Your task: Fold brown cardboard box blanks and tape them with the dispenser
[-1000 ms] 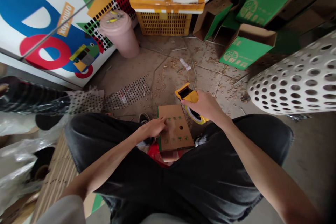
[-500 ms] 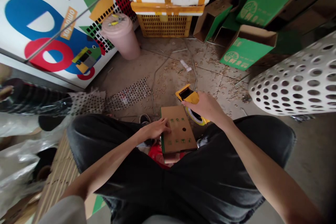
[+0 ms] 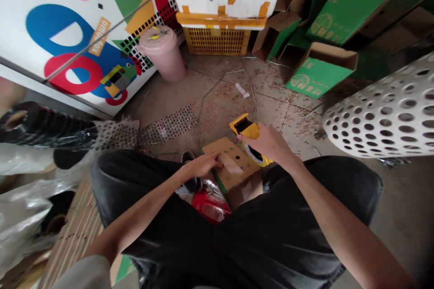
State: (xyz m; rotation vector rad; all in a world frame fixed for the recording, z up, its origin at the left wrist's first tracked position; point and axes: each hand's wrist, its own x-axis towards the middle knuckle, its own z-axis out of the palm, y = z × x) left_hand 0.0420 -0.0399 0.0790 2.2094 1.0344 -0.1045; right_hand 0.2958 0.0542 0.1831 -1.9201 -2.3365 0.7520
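Observation:
A small brown cardboard box with green printed marks and a green edge sits between my knees, tilted. My left hand grips its near left edge, fingers curled over the top. My right hand is closed round a yellow tape dispenser with a roll of tape, held just beyond the box's far right corner. A strip of clear tape lies across the box top. Something red in plastic wrap lies below the box.
Open green-and-brown cartons are piled at the far right. A yellow crate under a taped white box stands at the back, a pink bucket beside it. A perforated white roll lies on the right. Black rolls and plastic lie on the left.
The box has turned and tipped between my knees, showing its green edge and the red thing below. My left hand moved with it; the dispenser stays by the far corner.

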